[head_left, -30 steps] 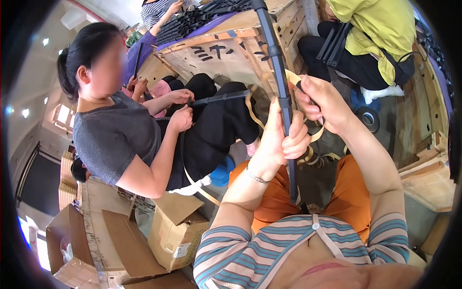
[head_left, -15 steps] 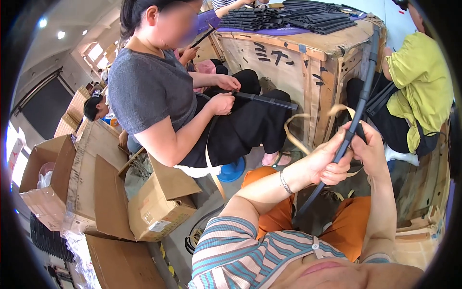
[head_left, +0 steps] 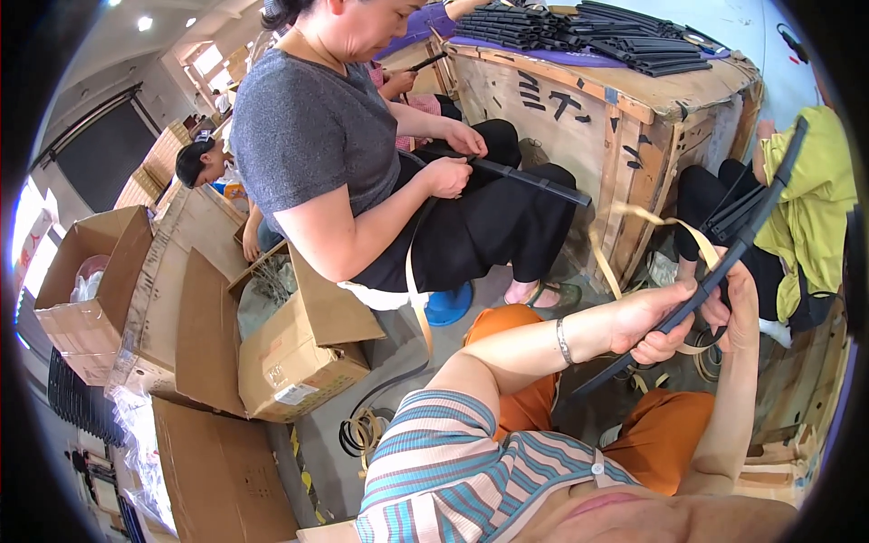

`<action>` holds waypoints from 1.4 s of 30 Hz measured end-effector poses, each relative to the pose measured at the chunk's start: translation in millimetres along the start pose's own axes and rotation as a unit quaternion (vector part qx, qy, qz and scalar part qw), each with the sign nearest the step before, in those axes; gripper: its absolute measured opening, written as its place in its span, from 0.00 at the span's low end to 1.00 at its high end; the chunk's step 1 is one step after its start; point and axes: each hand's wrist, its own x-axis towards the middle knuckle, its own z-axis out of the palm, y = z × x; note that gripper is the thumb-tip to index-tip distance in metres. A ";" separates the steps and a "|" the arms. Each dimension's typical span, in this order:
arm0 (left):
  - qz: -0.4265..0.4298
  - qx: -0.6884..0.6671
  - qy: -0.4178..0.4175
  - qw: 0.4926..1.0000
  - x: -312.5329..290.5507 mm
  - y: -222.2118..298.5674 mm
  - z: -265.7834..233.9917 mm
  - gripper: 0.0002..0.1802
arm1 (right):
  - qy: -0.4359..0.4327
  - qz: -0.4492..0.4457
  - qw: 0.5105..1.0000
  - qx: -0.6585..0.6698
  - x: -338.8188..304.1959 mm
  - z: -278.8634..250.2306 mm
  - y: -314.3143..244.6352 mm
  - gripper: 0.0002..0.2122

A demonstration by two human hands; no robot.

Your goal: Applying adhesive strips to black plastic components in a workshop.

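A long, straight black strip (head_left: 751, 222) with raised bands along it slants from above my knees up to the far right. My left hand (head_left: 654, 324), with a bracelet on the wrist, is closed around its lower part. Just farther up, my right hand (head_left: 738, 303) is closed against the underside of the strip, its fingers bent and partly hidden behind it. A thin tan ribbon (head_left: 638, 212) curls out beside the strip near my right hand and loops in the air to the left. Where the ribbon ends cannot be made out.
Ahead, a wooden crate (head_left: 625, 172) bears piled black strips (head_left: 511, 27). A co-worker in grey (head_left: 303, 136) sits at left, holding another black strip (head_left: 534, 183). A person in yellow-green (head_left: 815, 181) sits right. Open cardboard boxes (head_left: 299, 362) and coiled ribbon (head_left: 362, 433) lie left.
Both my hands and the black strip now appear farther right and slightly lower. The tan ribbon has shifted right too. The surroundings also sit differently in the picture, as the view has turned.
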 end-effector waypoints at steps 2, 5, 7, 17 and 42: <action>-0.002 0.030 0.036 0.999 2.3 -3.8 0.8 0.38 | 0.020 -0.013 0.999 -0.036 -1.9 -1.7 1.3 0.25; 0.097 0.165 0.149 0.970 6.4 -9.6 4.7 0.35 | 0.065 -0.047 0.989 -0.125 -4.5 -1.9 1.9 0.19; 0.166 0.260 0.210 0.928 10.5 -10.4 5.9 0.27 | 0.096 -0.024 0.972 -0.211 -5.8 -1.1 3.4 0.16; 0.122 0.293 0.331 0.888 23.0 -15.3 4.5 0.16 | 0.133 -0.020 0.936 -0.325 -10.2 -8.1 4.4 0.09; 0.163 0.329 0.207 0.907 -3.1 1.7 3.6 0.17 | 0.205 0.099 0.927 -0.298 -28.5 -6.5 -32.6 0.10</action>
